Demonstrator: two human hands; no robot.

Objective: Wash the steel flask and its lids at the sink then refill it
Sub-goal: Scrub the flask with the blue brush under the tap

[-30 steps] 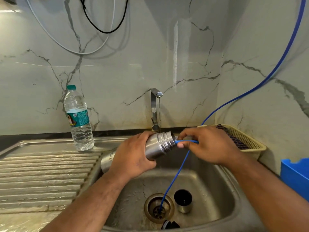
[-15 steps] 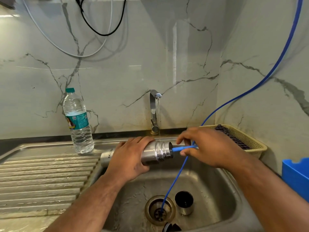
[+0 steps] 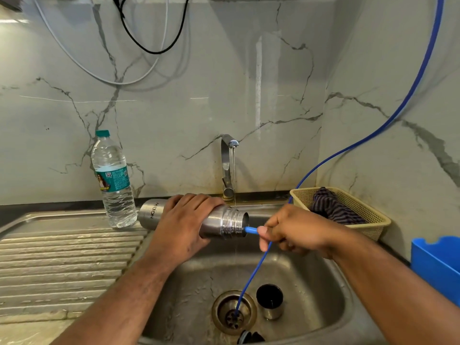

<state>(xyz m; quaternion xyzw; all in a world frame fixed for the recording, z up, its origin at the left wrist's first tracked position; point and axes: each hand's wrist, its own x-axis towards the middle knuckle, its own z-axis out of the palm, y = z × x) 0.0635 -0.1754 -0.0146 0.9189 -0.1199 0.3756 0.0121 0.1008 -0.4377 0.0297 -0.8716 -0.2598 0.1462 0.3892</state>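
- Bright, even light; vertical glare streak on the wall (image 3: 258, 95).
- Soft shadows behind the cable (image 3: 149, 49).
- Highlights on the flask (image 3: 219, 221).
- Edges bend; focus sharp.

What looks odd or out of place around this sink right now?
A thin blue tube runs from the right hand down into the drain, an odd spot. Water from the tap lands on the neck of the sideways flask, missing its mouth.

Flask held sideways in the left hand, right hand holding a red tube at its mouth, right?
No: the head view shows a blue tube, not red. The left hand holds the flask sideways, the right hand holds the tube at its mouth.
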